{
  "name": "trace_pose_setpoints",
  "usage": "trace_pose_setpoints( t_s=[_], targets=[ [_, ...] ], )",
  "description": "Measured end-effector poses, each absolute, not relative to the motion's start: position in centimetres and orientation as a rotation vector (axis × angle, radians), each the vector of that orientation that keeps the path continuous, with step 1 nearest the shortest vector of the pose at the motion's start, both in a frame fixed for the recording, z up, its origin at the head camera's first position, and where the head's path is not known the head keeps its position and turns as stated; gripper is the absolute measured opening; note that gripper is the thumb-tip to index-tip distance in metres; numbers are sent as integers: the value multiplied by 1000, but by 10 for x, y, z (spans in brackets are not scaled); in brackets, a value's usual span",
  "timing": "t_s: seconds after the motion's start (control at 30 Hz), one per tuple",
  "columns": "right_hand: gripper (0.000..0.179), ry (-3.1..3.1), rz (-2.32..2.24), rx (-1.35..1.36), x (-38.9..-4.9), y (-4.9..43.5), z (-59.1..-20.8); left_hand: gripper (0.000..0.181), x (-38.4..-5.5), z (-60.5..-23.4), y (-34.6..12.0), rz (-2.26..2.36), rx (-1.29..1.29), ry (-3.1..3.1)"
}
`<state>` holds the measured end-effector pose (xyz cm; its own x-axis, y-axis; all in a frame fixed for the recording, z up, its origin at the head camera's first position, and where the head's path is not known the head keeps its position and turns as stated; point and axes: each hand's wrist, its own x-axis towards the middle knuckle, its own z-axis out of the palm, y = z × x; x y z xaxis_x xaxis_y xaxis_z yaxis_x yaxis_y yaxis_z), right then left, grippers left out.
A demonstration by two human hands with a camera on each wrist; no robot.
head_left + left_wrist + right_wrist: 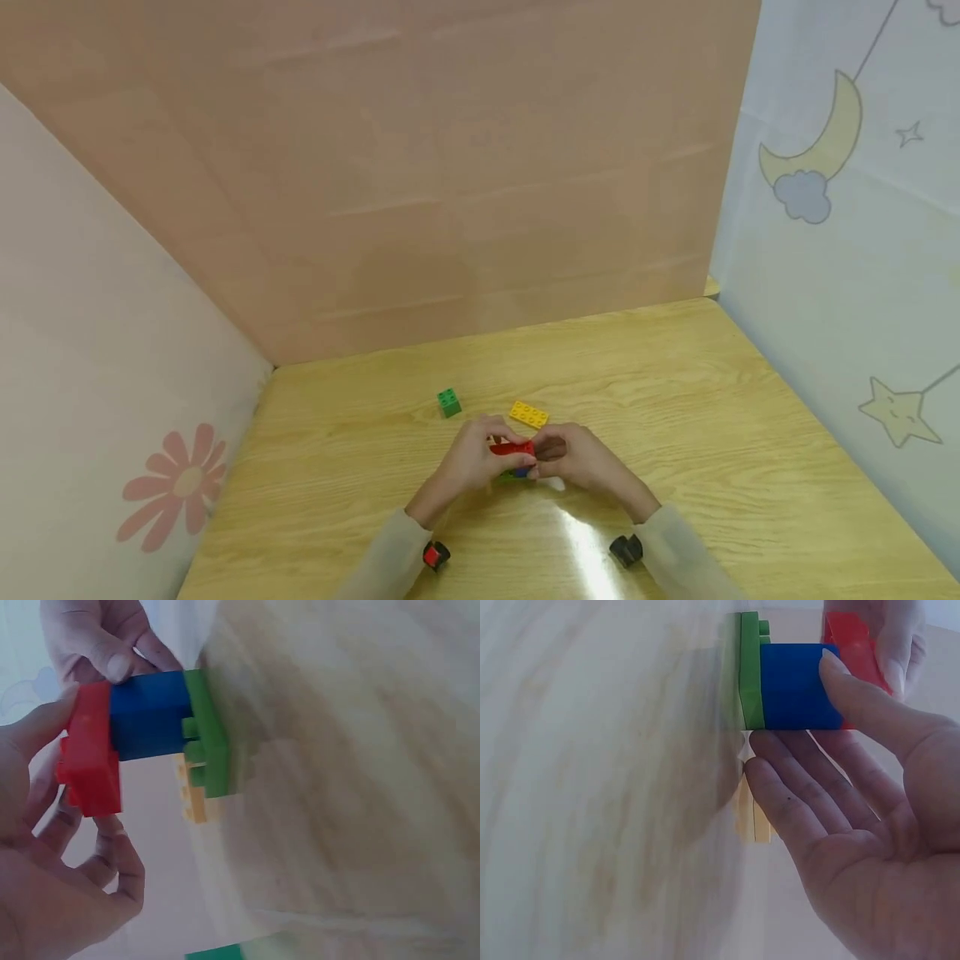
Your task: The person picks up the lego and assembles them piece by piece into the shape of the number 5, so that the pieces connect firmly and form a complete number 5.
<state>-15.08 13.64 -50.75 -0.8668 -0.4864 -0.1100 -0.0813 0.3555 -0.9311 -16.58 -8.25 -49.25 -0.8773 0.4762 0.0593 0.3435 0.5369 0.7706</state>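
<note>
A small stack of toy building bricks stands at the front middle of the table. At its bottom is a thin light green brick (211, 739), with a blue brick (795, 686) above one end and a red brick (94, 750) on top. The red and green bricks both reach out past the blue one on the left, and studs show on the green. My left hand (476, 454) pinches the red brick between thumb and fingers. From the right, my right hand (585, 458) holds the blue brick, thumb on its face near the red, other fingers along its end.
Behind the hands lie a yellow brick (528, 415) and, farther left, a green brick (448, 402) on the wooden table (337, 467). A tan panel (450, 208) closes off the back. Patterned walls stand at both sides.
</note>
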Motion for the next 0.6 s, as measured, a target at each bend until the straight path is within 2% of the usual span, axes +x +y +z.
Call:
trace_pose_setpoints(
  t_s=[0.37,0.6],
  targets=[
    [25,2285,-1503,-542,-153,138,-509,20,-172,-472,-76,785,918,2818],
    [24,2280,-1502,-536,-151,136,-510,19,-171,-470,-76,739,956,2820]
  ],
)
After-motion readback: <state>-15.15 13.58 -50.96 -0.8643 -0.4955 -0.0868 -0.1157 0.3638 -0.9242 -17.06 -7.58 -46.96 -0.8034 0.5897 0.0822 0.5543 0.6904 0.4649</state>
